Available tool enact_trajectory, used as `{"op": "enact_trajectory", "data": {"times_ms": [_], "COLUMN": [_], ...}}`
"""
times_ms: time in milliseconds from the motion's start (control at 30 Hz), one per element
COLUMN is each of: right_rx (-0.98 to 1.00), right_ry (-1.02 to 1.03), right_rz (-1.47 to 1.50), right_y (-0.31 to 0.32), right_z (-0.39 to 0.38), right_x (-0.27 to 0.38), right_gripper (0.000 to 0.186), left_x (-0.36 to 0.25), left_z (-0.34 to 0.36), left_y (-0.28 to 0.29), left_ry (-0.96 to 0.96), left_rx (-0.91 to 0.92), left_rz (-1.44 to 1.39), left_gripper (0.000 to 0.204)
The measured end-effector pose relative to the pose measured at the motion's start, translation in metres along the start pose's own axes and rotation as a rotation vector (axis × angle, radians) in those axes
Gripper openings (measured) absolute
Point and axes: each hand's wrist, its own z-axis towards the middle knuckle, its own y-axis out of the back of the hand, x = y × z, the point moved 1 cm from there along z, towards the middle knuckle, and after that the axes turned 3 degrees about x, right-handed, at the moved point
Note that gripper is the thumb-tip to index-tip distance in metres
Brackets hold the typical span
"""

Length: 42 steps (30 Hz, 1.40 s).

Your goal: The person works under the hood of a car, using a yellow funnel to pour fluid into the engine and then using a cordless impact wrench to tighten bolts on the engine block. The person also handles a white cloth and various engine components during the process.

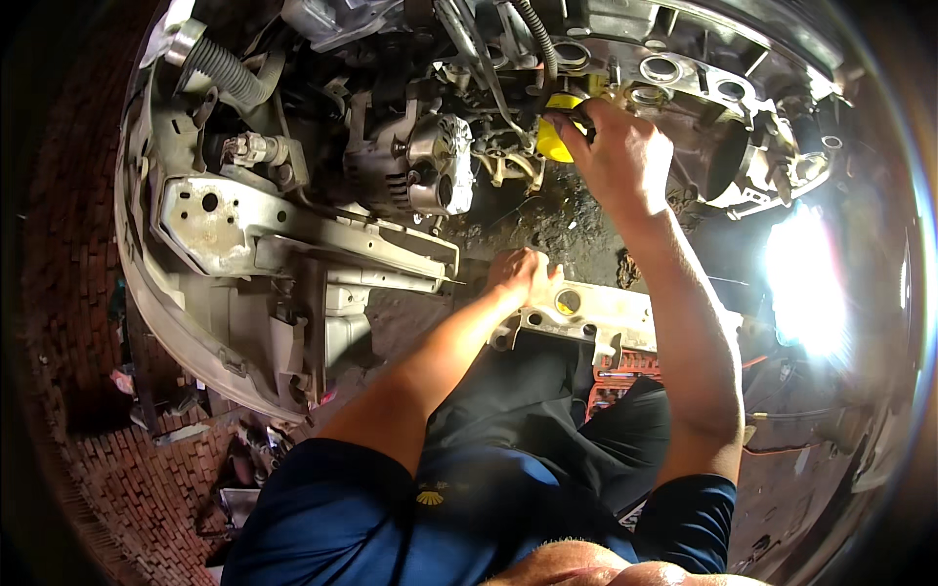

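My right hand (616, 151) is closed on a yellow cylindrical object (555, 139) among the engine parts, above the open gap in the bay; whether it is attached there I cannot tell. My left hand (523, 275) grips the upper left end of a pale metal crossmember (611, 314) with holes, which lies across the bay just below the gap. A finned alternator-like unit (401, 161) sits left of the yellow object, and an engine block with round openings (718, 137) is to its right.
The curved body frame (225, 347) and a bracket (220, 225) line the left side. A bright work light (803, 280) glares at the right. A red tool case (611, 386) lies below the crossmember. Brick paving (98, 469) shows at lower left; hoses (234, 73) run along the top.
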Motion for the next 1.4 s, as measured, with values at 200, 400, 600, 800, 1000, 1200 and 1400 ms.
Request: {"op": "enact_trajectory", "data": {"times_ms": [200,400,600,800,1000,1200,1400], "right_rx": [0.095,0.201,0.102,0.193,0.199,0.315,0.450], "right_ry": [-0.099,-0.110,-0.182,-0.113,-0.172,-0.361,-0.325], "right_rz": [-0.139,-0.314,-0.105,-0.265,-0.233,-0.091,-0.180], "right_y": [-0.001,0.023,-0.002,0.016,-0.008,-0.017,0.005], "right_z": [-0.007,0.022,0.005,0.025,0.006,-0.012,0.003], "right_x": [0.001,0.036,-0.005,0.028,-0.014,-0.019,-0.002], "right_gripper": [0.046,0.040,0.045,0.052,0.056,0.068,0.070], "left_x": [-0.002,0.011,0.007,0.014,0.016,0.015,0.020], "left_z": [0.010,0.016,0.015,0.016,0.023,0.020,0.018], "left_y": [-0.021,-0.032,-0.030,-0.027,-0.041,-0.043,-0.038], "left_ry": [0.003,-0.063,-0.107,-0.049,-0.058,-0.092,-0.054], "left_rx": [-0.002,-0.010,-0.055,0.014,-0.005,-0.019,-0.022], "left_rz": [-0.103,-0.086,-0.102,-0.097,-0.158,-0.136,-0.128], "left_gripper": [0.052,0.053,0.055,0.054,0.055,0.055,0.055]}}
